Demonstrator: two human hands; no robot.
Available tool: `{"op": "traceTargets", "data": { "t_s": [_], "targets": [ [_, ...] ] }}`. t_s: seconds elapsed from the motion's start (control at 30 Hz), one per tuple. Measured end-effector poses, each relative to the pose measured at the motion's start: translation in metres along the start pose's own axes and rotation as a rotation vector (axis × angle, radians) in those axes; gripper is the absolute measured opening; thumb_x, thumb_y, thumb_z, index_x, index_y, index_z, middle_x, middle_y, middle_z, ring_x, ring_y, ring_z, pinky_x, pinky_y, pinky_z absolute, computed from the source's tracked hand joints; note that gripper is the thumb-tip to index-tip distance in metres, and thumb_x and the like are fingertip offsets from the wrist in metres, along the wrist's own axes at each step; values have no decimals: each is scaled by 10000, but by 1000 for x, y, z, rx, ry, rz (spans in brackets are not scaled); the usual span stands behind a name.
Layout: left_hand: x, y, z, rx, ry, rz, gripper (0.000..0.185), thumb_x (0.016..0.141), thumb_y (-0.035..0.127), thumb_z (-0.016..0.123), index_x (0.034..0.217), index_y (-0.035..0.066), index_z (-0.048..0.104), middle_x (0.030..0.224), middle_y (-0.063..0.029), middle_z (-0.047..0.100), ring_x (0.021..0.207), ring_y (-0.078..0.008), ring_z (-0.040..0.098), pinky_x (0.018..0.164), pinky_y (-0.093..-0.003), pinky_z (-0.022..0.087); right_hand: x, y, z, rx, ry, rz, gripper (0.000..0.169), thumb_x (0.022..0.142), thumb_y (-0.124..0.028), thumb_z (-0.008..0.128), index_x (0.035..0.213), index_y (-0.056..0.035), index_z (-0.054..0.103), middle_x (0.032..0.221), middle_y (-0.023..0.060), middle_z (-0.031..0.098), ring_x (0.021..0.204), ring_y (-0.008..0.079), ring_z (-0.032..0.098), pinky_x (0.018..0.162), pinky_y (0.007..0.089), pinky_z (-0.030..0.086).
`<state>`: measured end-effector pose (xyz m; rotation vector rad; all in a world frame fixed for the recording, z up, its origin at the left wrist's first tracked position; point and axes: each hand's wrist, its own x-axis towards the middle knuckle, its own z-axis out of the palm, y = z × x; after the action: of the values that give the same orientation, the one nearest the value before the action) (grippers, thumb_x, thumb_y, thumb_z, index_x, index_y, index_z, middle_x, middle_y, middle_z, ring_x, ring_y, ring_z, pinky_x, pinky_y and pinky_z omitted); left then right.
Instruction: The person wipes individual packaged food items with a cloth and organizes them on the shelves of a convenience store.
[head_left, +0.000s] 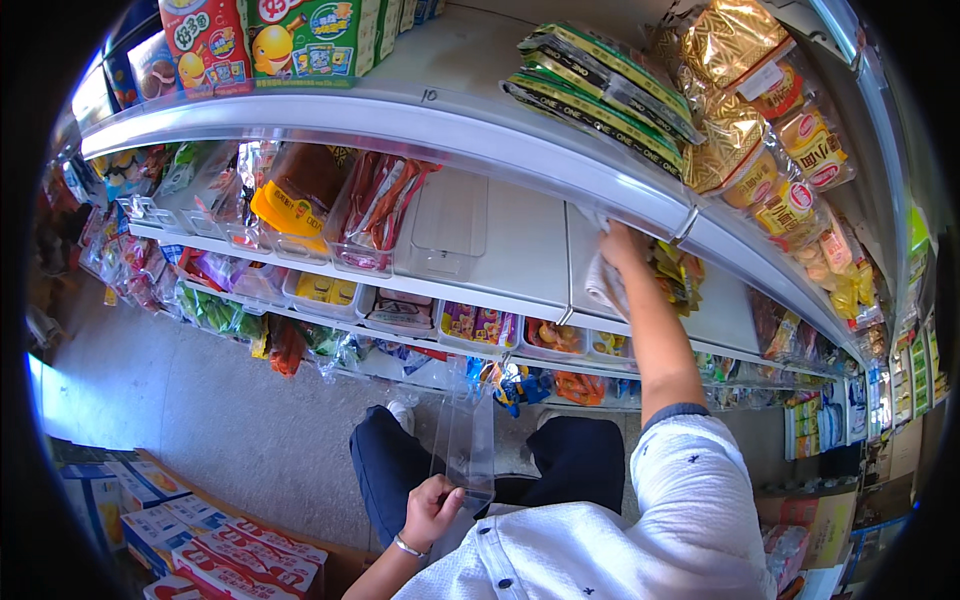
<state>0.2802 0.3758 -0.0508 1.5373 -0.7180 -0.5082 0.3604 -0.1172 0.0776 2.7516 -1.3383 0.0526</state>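
Note:
My left hand (433, 510) grips the near end of a clear plastic bin (466, 442), held low above my lap. Under the upper shelf, my right hand (622, 244) has a pale cloth (606, 285) bunched beneath it on the white middle shelf (517, 247). The shelf's front lip partly hides the fingers and the cloth's far end. Yellow snack packets (675, 277) lie just right of that hand. To its left, another clear bin (448, 232) stands on the same shelf, beside a bin of red-brown packaged snacks (380, 202).
The upper shelf's edge (420, 124) juts out over my right forearm. On it stand snack boxes (304, 41), stacked green-and-black packets (600, 97) and bagged bread (795, 142). Filled bins (480, 324) line the shelf below. Cartons (247, 559) sit on the floor behind at left.

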Motion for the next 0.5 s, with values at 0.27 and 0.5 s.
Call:
{"op": "traceTargets", "data": {
  "t_s": [0.27,0.5],
  "targets": [
    [7,5,25,61,7,-80,193,802,87,599,654,26,493,591,-60,508,526,-157,497,494,-269,388,21,83,12,136,115,71,453,815,-257,482,1217,-51,495,1272,211,457,1181,364,425,979,406,347],
    [20,-7,51,-50,-87,-174,148,787,91,623,691,8,547,615,-93,531,548,-201,523,514,-298,409,81,79,81,-3,273,-9,462,846,-293,481,1223,-25,483,1259,208,473,1181,347,431,973,407,346]
  ]
}}
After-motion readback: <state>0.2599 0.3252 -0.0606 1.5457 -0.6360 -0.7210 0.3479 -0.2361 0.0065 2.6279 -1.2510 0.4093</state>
